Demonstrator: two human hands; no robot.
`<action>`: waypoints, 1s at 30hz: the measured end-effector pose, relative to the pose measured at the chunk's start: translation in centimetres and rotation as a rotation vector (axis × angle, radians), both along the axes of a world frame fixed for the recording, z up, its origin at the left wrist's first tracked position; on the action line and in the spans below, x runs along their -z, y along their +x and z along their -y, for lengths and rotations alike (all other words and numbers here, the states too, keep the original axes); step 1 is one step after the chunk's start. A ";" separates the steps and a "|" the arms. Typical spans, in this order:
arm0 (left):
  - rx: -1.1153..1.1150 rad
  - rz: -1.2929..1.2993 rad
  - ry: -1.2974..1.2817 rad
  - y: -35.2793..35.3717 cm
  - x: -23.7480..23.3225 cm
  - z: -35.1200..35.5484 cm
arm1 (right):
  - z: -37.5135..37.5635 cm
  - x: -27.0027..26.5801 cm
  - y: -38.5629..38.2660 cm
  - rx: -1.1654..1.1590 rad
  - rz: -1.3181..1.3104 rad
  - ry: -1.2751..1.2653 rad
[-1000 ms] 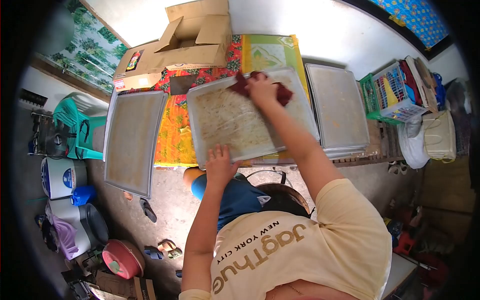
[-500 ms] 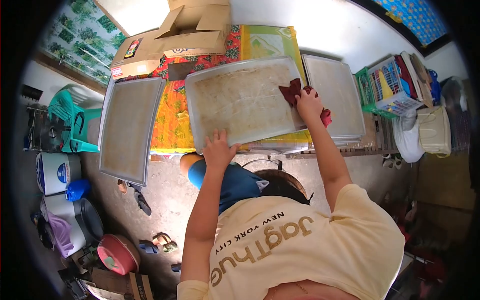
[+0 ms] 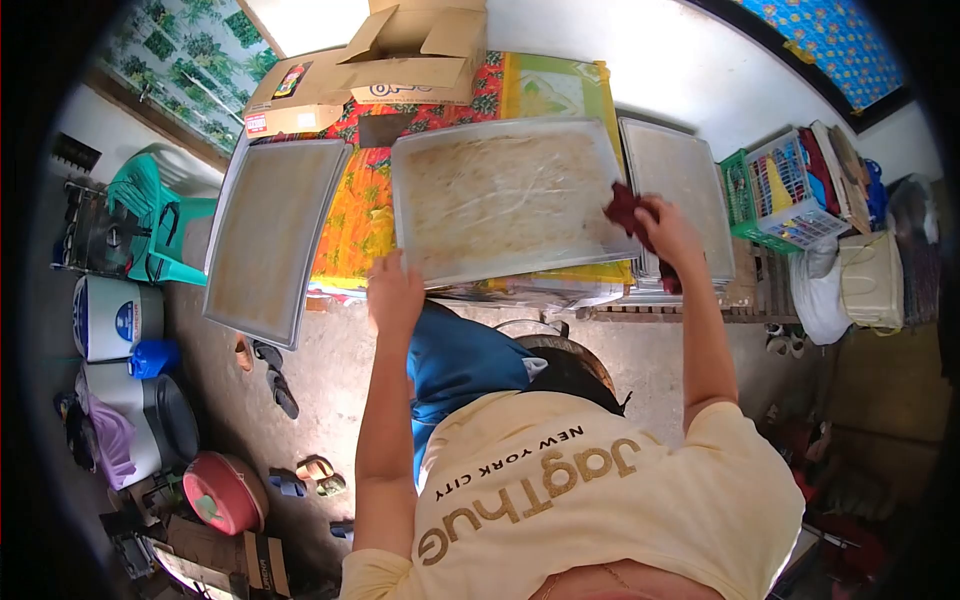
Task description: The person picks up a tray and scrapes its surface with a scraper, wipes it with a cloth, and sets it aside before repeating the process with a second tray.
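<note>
A shallow, translucent tray (image 3: 500,200) with a brownish, stained surface lies at a slight tilt on the table in front of me. My left hand (image 3: 395,292) is at its near left corner, fingers bent over the rim; the thumb side is partly hidden. By the tray's right end, my right hand (image 3: 668,230) holds a crumpled dark red cloth (image 3: 622,207), part of which hangs below the palm. A similar tray (image 3: 275,235) lies to the left, sticking out past the table edge. More trays (image 3: 678,190) are stacked on the right.
Open cardboard boxes (image 3: 415,75) stand at the back of the table, on a flowered cover (image 3: 350,225). A green chair (image 3: 165,215) is at the left. Plastic baskets (image 3: 775,190) stand at the right. Slippers (image 3: 282,390) and a red basin (image 3: 222,495) are on the floor.
My left hand has moved from lying on the tray's near edge to its left corner. The right hand with the cloth has shifted right, lifting toward the tray's edge. The view has shifted slightly.
</note>
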State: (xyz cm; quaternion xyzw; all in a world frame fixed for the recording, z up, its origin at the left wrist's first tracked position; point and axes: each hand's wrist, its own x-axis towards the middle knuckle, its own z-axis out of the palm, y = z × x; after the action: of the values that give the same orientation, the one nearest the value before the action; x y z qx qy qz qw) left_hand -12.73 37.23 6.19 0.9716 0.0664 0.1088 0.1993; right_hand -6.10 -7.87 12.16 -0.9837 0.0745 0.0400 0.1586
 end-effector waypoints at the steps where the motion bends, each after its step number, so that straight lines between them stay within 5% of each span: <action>1: -0.076 -0.102 -0.028 -0.3 0.2 -0.6 | -0.3 -0.5 1.7 -0.003 0.094 0.075; 6: -0.185 -0.412 -0.309 -0.4 8.2 -3.9 | -4.4 -0.7 11.4 0.141 0.087 -0.001; 7: -0.086 -0.239 -0.186 -0.9 9.8 -3.9 | -5.0 0.6 13.7 0.168 0.079 -0.045; 9: -0.172 -0.366 -0.497 -1.2 3.5 -1.4 | -5.9 4.3 17.3 0.231 0.044 -0.078; 12: -0.287 -0.392 -0.966 -1.0 4.2 -1.7 | -9.3 7.7 19.8 0.288 0.096 -0.137; 25: -0.246 -0.374 -0.939 -0.8 4.0 -2.5 | -34.7 9.4 19.4 -0.414 0.272 -0.080; 28: -0.278 -0.387 -1.058 -0.9 5.5 -2.7 | -36.1 9.7 18.2 -0.525 0.306 -0.057; 30: -0.375 -0.431 -1.387 -0.8 4.1 -2.5 | -36.0 9.5 15.8 -0.571 0.334 -0.044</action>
State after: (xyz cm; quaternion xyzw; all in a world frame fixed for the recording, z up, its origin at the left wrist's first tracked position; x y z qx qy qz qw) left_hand -13.50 39.70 2.08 0.5953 0.3216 -0.1184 0.7267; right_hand 9.71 28.08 2.65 -0.9610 -0.2304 -0.0806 0.1300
